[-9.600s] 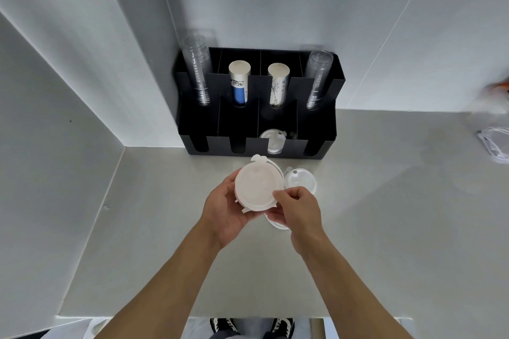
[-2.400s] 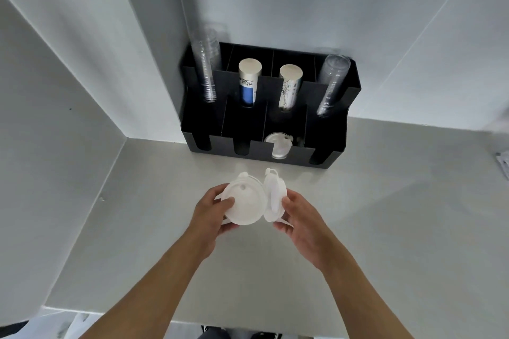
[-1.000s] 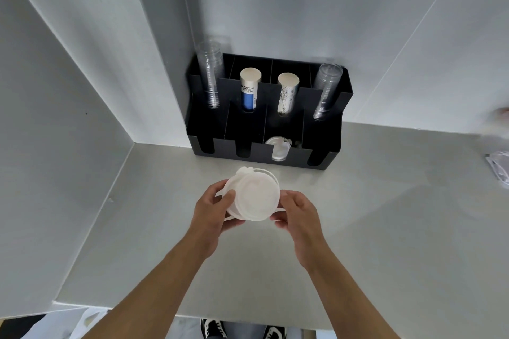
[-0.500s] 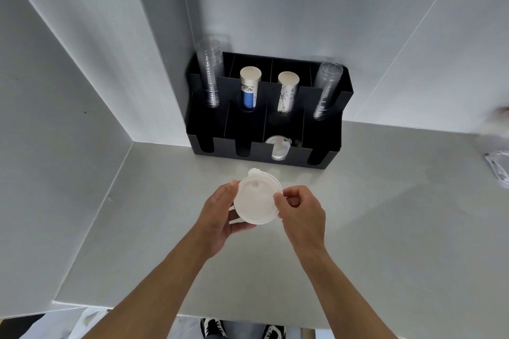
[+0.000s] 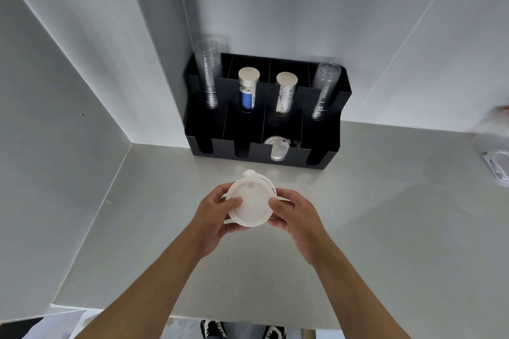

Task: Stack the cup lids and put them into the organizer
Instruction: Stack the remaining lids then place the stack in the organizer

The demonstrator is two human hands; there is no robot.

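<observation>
A stack of white cup lids (image 5: 252,202) is held above the grey counter between both hands. My left hand (image 5: 213,215) grips its left edge with the thumb on top. My right hand (image 5: 294,215) grips the right edge. The black organizer (image 5: 325,143) stands against the back wall, a little beyond the lids. More white lids (image 5: 276,147) lie in its third front slot from the left. The other front slots look dark and I cannot tell their contents.
The organizer's rear slots hold two clear cup stacks (image 5: 208,74) and two paper cup stacks (image 5: 248,88). White walls close in the left side and back. A clear plastic item (image 5: 495,165) lies at the far right. The counter's front edge is near my elbows.
Both hands have shifted their grip on the lid stack, which now lies flatter and squarer between them. The separate lid held earlier in the right hand has been joined to the stack.
</observation>
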